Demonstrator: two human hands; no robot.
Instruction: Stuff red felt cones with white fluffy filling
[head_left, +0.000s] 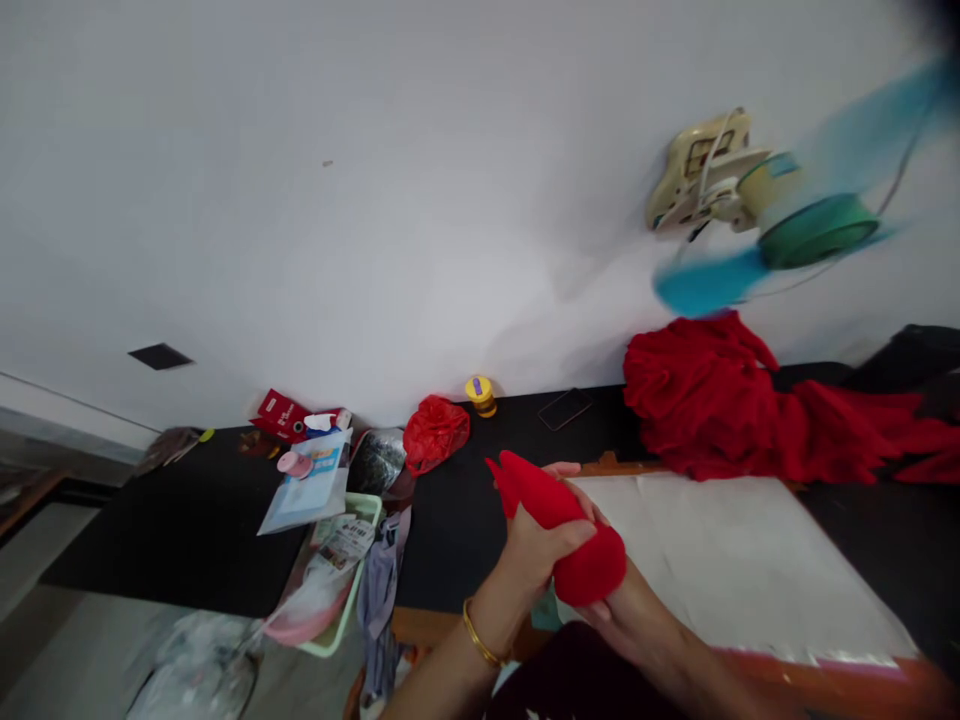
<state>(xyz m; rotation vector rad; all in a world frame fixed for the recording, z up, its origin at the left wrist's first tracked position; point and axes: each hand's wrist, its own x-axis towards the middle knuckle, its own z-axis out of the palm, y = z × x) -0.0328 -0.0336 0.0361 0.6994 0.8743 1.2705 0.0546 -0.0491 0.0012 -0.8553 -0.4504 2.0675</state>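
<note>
Both hands clamped on a small folded piece of red cloth (571,535).

Left hand (536,555) with gold bangle (480,637) wrapped over it, right hand (626,610) cupped beneath. Just right of grip: white paper sheet (742,570). Beyond: heaped soft red fabric (720,400), blurred fan (795,220). Left: red plastic bag (435,432), yellow-lidded jar (480,394), green tray (360,560); print unreadable.

I count two hands, left (536,555) and right (626,610), one small red cloth piece (570,530), one red fabric heap (750,405), one red bag (435,432), one yellow jar (481,395), one phone (565,408), possibly one basket (352,600).
</note>
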